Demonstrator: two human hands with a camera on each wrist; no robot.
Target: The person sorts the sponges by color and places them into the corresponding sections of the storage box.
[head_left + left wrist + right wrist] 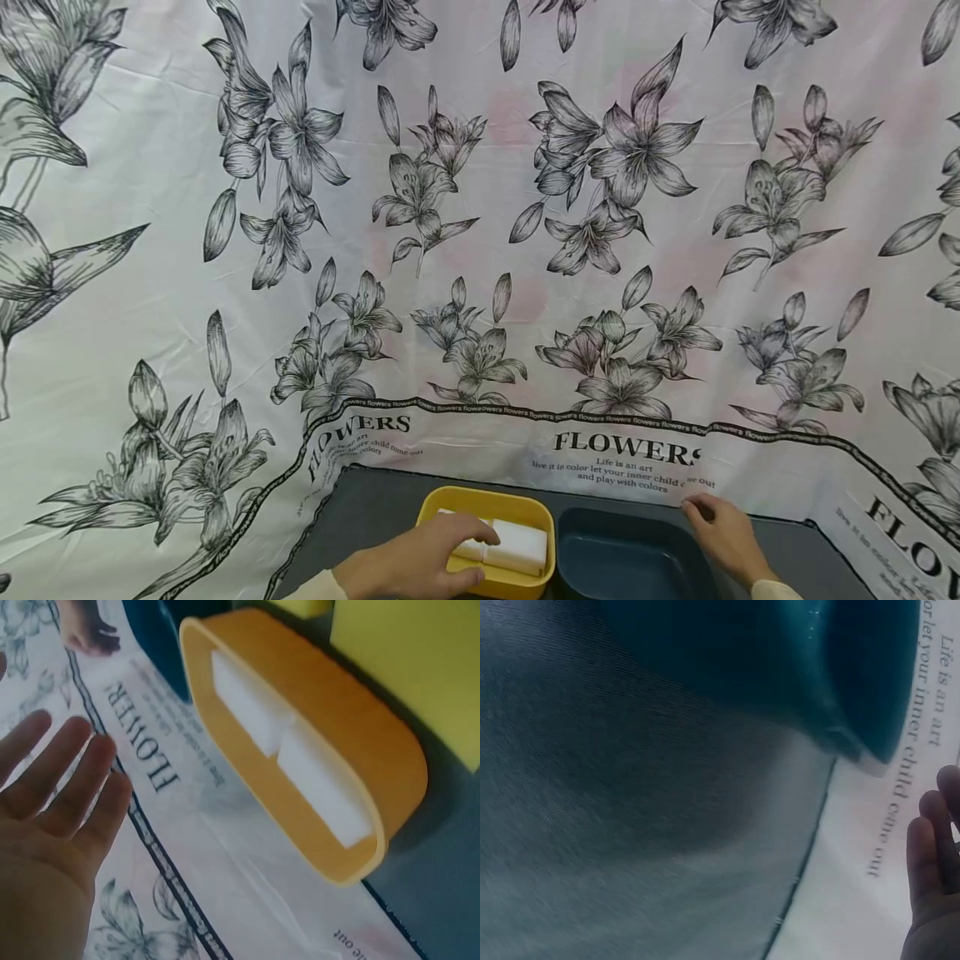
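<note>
In the head view a yellow plastic bin (487,500) holds two white blocks (519,546) lying side by side. My left hand (423,557) is over its left part, fingers spread and loosely bent; the left wrist view shows that hand (60,802) with nothing in it. Beside the yellow bin, on its right, is a dark blue bin (630,546) with a bare floor. My right hand (723,537) hovers by the blue bin's back right corner. Its fingers (924,851) look relaxed in the right wrist view, apart from the bin, and hold nothing visible.
Both bins stand on a dark grey surface (367,508). A white curtain (480,208) with black lily prints and "FLOWERS" lettering hangs right behind them. Bright yellow flat-sided objects (412,660) appear beside the yellow bin in the left wrist view.
</note>
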